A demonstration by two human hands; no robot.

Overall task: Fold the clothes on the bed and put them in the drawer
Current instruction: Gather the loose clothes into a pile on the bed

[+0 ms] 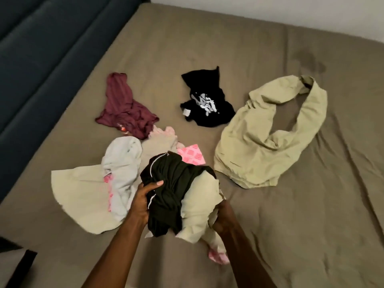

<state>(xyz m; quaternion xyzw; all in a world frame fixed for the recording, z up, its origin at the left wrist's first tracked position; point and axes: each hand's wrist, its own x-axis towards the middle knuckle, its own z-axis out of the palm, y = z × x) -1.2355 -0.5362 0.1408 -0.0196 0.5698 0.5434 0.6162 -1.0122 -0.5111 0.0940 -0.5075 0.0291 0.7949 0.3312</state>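
A crumpled dark green garment [168, 190] with a thin white trim lies bunched on top of a pale beige cloth [199, 202]. My left hand [145, 198] grips the dark garment's left side, thumb on top. My right hand [223, 217] holds the beige cloth from below on the right; its fingers are hidden in the fabric. Around them on the bed [311, 225] lie a maroon top [126, 109], a black printed shirt [207, 104], olive-beige trousers [266, 138], a white garment [122, 163], a pink patterned piece [192, 156] and another beige cloth [81, 194].
A brown-grey sheet covers the bed. A dark blue upholstered headboard [41, 59] runs along the left. A white wall [291, 9] is at the back. A dark object [22, 265] sits at the lower left corner. No drawer is in view.
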